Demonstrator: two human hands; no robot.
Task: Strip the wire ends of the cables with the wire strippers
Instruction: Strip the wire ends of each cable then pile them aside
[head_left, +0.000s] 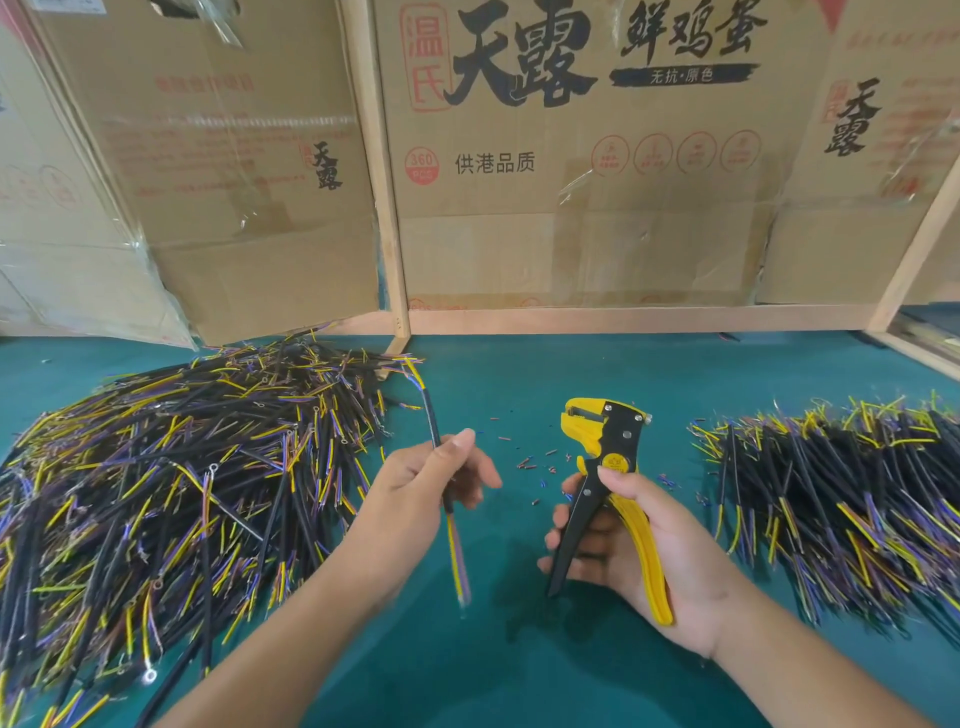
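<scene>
A single cable (441, 467) is pinched in the grip of the left hand (415, 499), thumb and fingers curled round its black sheath. The cable is held near upright, clear of the desk (519, 649); the yellow and purple cores of its lower end (460, 566) hang below the hand, their tips blurred, so whether bare copper is exposed there cannot be told. The upper end (415, 371) reaches towards the left heap.

The wire strippers (608, 483) are held in the grip of the right hand (639, 540), fingers wrapped round the spread black and yellow handles, thumb laid near the pivot. The head (587, 421) points away from the person, well apart from the cable; its jaws appear unsqueezed.

Offcuts of insulation (535, 462) lie scattered on the desk between the hands. A large heap of cables (182, 467) lies to the left, a second heap (831, 478) to the right, with cardboard boxes (571, 156) behind.

Risks judged from this position: conductor strands may be nicked or cut if the cores are seated too deep; cores may be missed if they splay at the jaws; the cable may slip under the pull if the pinch is loose.
</scene>
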